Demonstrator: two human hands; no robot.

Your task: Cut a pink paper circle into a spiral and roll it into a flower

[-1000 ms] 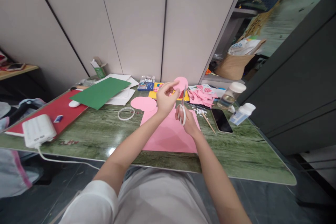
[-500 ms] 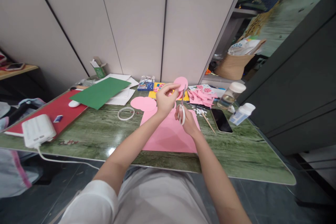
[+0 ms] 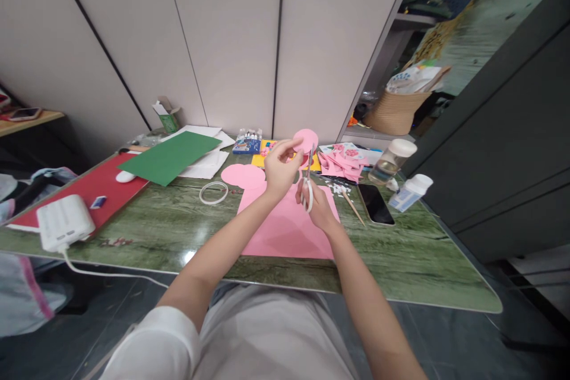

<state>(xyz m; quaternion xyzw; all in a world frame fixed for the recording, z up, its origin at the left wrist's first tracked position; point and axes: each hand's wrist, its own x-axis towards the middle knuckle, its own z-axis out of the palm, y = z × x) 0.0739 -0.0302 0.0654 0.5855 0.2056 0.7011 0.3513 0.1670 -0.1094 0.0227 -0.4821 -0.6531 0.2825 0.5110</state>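
Between the fingers of my left hand (image 3: 283,165) is a round pink paper piece (image 3: 306,141), held up above the table. My right hand (image 3: 317,202) grips white-handled scissors (image 3: 310,190), their blades pointing up at the lower right edge of the round piece. Below both hands lies a pink paper sheet (image 3: 287,231). Two pink paper circles (image 3: 243,176) overlap on the table left of my left hand. A heap of pink paper scraps (image 3: 342,165) lies beyond my right hand.
Left on the green table (image 3: 427,267) are a white tape ring (image 3: 214,193), green paper (image 3: 171,157), red paper (image 3: 113,190) and a white power bank (image 3: 66,222) with a cable. At right are a phone (image 3: 376,204), a wooden stick (image 3: 354,208), a white bottle (image 3: 410,193) and a clear jar (image 3: 392,161).
The round pink piece has turned or shifted very slightly against the scissor blades. Both hands keep nearly the same place and grip.
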